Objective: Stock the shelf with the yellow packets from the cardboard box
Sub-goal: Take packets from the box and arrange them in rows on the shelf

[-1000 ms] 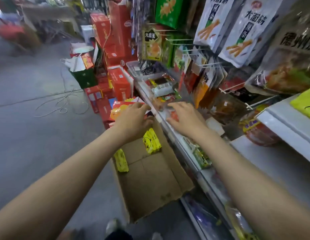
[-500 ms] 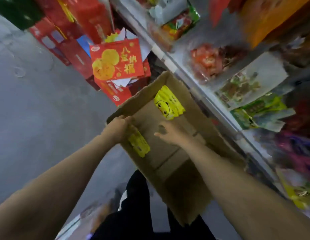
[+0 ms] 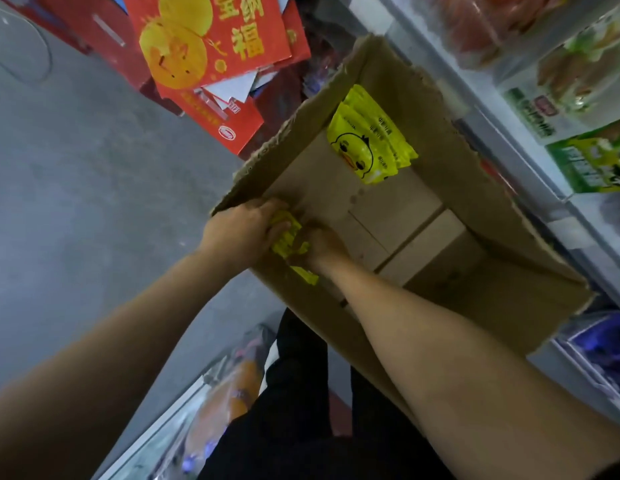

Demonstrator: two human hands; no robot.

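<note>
An open cardboard box (image 3: 502, 271) stands on the floor beside the shelf (image 3: 558, 199). Against its far wall leans a small stack of yellow packets with a duck face (image 3: 367, 143). At the near left wall lies another bunch of yellow packets (image 3: 288, 237). My left hand (image 3: 242, 230) grips this bunch from the left, fingers curled over its top. My right hand (image 3: 319, 247) closes on the same bunch from the right. Both hands hide most of these packets; one yellow corner sticks out below them.
Red gift boxes with gold print (image 3: 211, 53) lean against the box's far left side. The shelf on the right carries green snack bags (image 3: 592, 168) and red packaged goods (image 3: 481, 26). Grey floor (image 3: 76, 202) lies to the left. My dark trousers (image 3: 301, 410) are below.
My head has tipped down from the shelf toward the box. Both hands dropped into the box and came together around the yellow packets at the near left wall.
</note>
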